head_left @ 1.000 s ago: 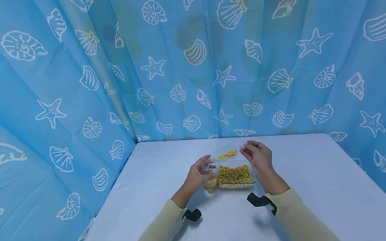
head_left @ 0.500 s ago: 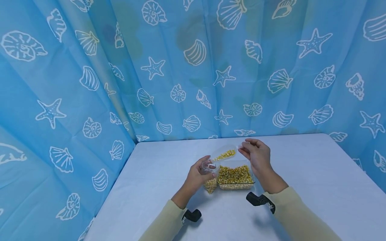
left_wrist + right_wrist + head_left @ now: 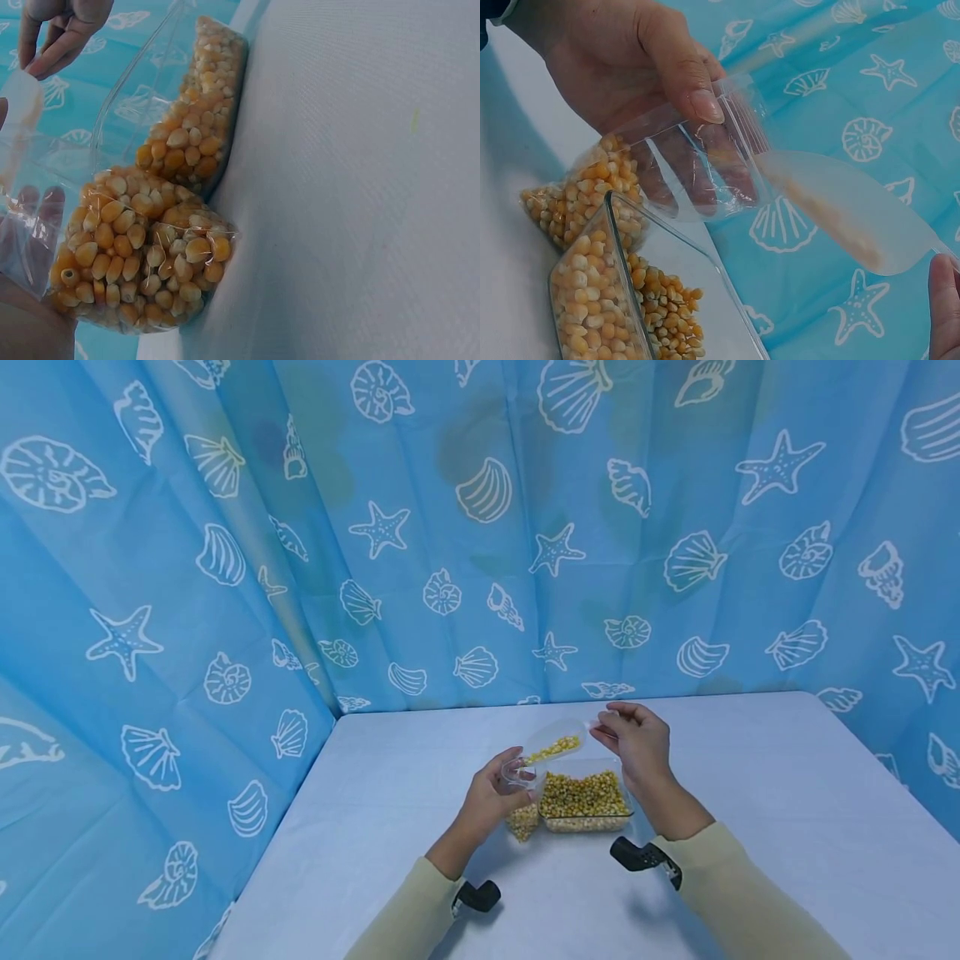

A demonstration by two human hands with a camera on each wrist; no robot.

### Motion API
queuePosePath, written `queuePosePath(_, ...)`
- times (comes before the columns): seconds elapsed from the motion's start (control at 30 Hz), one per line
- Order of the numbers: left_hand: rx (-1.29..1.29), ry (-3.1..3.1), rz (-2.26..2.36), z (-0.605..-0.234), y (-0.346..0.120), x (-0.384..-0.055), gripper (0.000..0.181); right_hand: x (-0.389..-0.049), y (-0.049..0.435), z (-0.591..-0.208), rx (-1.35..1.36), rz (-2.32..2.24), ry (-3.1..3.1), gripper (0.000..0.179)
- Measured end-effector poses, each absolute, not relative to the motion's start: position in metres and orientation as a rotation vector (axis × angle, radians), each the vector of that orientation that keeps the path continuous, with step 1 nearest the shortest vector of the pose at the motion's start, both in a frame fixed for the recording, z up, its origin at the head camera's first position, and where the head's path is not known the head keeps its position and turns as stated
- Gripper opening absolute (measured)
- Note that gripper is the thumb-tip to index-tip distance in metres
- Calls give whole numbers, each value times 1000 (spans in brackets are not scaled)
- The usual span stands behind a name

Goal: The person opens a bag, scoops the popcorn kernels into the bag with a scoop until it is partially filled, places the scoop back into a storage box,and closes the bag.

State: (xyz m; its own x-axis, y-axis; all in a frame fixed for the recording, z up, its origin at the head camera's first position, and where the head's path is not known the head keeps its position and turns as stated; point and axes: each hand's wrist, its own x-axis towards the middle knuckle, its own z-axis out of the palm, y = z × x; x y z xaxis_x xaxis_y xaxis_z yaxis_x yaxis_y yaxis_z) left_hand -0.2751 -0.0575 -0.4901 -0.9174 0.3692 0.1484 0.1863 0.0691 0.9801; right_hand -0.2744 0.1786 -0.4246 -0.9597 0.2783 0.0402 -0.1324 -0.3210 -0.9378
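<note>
My left hand (image 3: 483, 802) holds a clear zip bag (image 3: 697, 169) near its mouth, thumb on one side and fingers behind the film. Corn kernels (image 3: 135, 255) fill the lower part of the bag, which hangs beside the glass container (image 3: 587, 816). Between finger and thumb, my right hand (image 3: 643, 750) pinches the handle end of a translucent scoop (image 3: 862, 210). The scoop slants down to the left, its tip at the bag's opening, with a strip of corn kernels (image 3: 557, 747) along it. More corn lies in the glass container, below the scoop.
A white-covered table (image 3: 787, 793) bears the container, with a blue shell-print curtain (image 3: 480, 568) behind and at the sides. Black wrist cameras (image 3: 480, 896) sit at both cuffs.
My right hand has drifted a little left and up, bringing the scoop further toward the bag. The kernels on it have slid toward the tip. My left hand stays almost still.
</note>
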Motion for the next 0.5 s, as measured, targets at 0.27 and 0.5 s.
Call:
queuePosePath(0.27, 591, 2172, 1982, -490, -58, -275, 72, -275, 177, -422, -193, 2356, -1651, 20)
queuePosePath(0.5, 551, 2158, 1981, -487, -58, -274, 69, -276, 176, -421, -168, 2350, -1646, 17)
